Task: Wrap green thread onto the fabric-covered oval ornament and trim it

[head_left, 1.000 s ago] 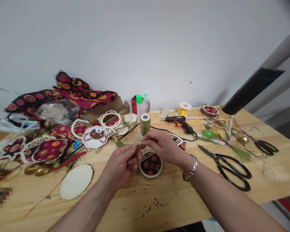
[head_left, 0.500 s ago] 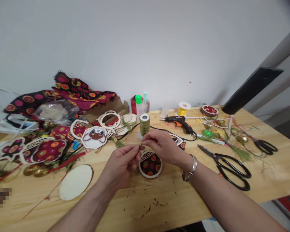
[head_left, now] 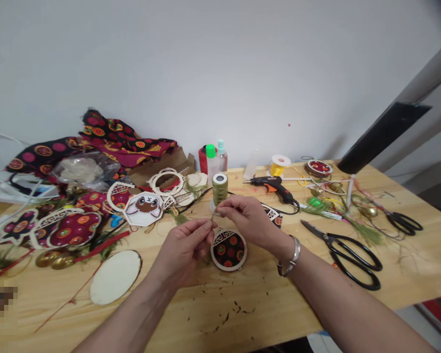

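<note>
My left hand (head_left: 193, 238) is closed in a pinch, thumb against forefinger. Close by on its right, my right hand (head_left: 244, 215) also pinches, and a fine olive thread (head_left: 213, 216) shows faintly between the two sets of fingertips. Just below them a round ornament (head_left: 228, 251) with a pale wooden rim and dark flowered fabric lies flat on the table. Behind the fingers stands a spool of olive thread (head_left: 220, 190). A silver bracelet (head_left: 293, 256) circles my right wrist.
Large black scissors (head_left: 343, 252) lie right of my right arm, with a glue gun (head_left: 274, 186) behind. A white oval disc (head_left: 115, 277) rests at left, near wooden frames and patterned fabric (head_left: 121, 139). Bottles (head_left: 212, 164) stand by the wall. Dark scraps (head_left: 228, 316) litter the table front.
My fingertips have shifted only slightly, with a small gap and strand now showing more clearly between them. Everything on the table stays in place.
</note>
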The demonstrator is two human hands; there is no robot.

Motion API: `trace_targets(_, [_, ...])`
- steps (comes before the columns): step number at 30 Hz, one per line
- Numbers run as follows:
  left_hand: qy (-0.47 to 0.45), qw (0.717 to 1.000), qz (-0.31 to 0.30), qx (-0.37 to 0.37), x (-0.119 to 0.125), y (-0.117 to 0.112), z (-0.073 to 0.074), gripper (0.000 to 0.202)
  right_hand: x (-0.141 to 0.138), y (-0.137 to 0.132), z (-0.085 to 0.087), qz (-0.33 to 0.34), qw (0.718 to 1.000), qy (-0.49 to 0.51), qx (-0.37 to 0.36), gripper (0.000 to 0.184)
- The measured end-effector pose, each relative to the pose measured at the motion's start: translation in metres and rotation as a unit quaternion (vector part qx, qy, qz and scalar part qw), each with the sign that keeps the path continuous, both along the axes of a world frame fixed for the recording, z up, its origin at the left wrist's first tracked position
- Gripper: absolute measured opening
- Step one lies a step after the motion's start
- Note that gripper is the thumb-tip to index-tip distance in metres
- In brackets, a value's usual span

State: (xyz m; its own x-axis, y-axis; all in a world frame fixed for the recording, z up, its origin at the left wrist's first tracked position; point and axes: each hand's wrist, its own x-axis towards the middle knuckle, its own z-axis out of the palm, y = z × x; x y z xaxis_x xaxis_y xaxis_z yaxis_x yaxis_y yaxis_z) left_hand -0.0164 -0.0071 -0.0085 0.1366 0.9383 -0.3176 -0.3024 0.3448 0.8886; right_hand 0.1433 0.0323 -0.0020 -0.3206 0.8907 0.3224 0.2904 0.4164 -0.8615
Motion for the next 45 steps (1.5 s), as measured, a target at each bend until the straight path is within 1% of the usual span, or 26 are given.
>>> trace_targets(2, [0.0, 1.0, 0.004, 0.003, -0.0001, 0.0004, -0.0002, 0.017, -0.0001, 0.0017, -0.0008, -0.016, 0.999, 0.02, -0.042, 0.018])
trace_targets(4, [0.0, 1.0, 0.003, 0.006, -0.0002, 0.0007, -0.0006, 0.017, -0.0004, 0.0027, -0.0013, -0.016, 0.996, 0.028, -0.08, 0.021])
trace_targets(7, [0.003, 1.0, -0.004, 0.01, -0.0005, 0.0007, -0.0011, 0.016, -0.0013, 0.0022, -0.0011, 0.008, 0.992, 0.039, -0.123, 0.019])
trace_targets(9, [0.006, 1.0, -0.011, 0.01, -0.0007, 0.0001, -0.0011, 0.016, -0.0019, 0.0011, -0.0009, 0.028, 0.988, 0.064, -0.136, 0.014])
trace_targets(11, [0.007, 1.0, -0.019, 0.008, -0.0008, -0.0007, -0.0012, 0.016, -0.0023, 0.0001, -0.0011, 0.054, 0.984, 0.097, -0.143, 0.015])
trace_targets(13, [0.006, 1.0, -0.025, 0.006, -0.0007, -0.0013, -0.0014, 0.017, -0.0026, -0.0005, -0.0013, 0.078, 0.98, 0.112, -0.141, 0.014])
trace_targets(16, [0.005, 0.999, -0.033, 0.005, 0.0, -0.0016, -0.002, 0.017, -0.0027, -0.0012, -0.001, 0.069, 0.987, 0.085, -0.12, 0.004])
trace_targets(21, [-0.004, 0.999, -0.034, 0.0, 0.0012, -0.0018, -0.0001, 0.019, -0.0022, -0.0021, 0.0015, 0.039, 0.997, 0.021, -0.056, 0.009])
trace_targets(23, [-0.018, 0.999, -0.033, -0.002, 0.0017, -0.0018, 0.0015, 0.02, -0.0019, -0.0021, 0.0023, 0.029, 0.999, 0.009, -0.042, 0.011])
trace_targets(25, [-0.027, 0.999, -0.031, -0.006, 0.0023, -0.0018, 0.0026, 0.022, -0.0017, -0.0021, 0.0028, 0.021, 0.999, 0.003, -0.041, 0.012])
trace_targets(28, [-0.03, 0.999, -0.032, -0.008, 0.0029, -0.0017, 0.0025, 0.022, -0.0018, -0.0022, 0.003, 0.028, 0.999, 0.008, -0.045, 0.014])
trace_targets(34, [-0.013, 0.999, -0.03, 0.001, 0.0026, -0.0028, -0.0001, 0.019, -0.0028, -0.0046, 0.0045, 0.027, 0.999, 0.014, -0.028, 0.012])
trace_targets(37, [0.004, 0.999, -0.03, 0.028, 0.0007, -0.0029, -0.0011, 0.017, -0.0032, -0.0059, 0.0057, 0.03, 0.999, 0.023, -0.024, 0.011])
trace_targets(42, [0.049, 0.995, -0.025, 0.087, -0.0033, -0.0013, -0.0044, 0.016, -0.0026, -0.0072, 0.0047, 0.052, 0.996, 0.056, -0.039, 0.011])
trace_targets(45, [0.068, 0.989, -0.023, 0.131, -0.0038, -0.0005, -0.0055, 0.016, -0.0019, -0.007, 0.0038, 0.047, 0.997, 0.059, -0.031, 0.009])
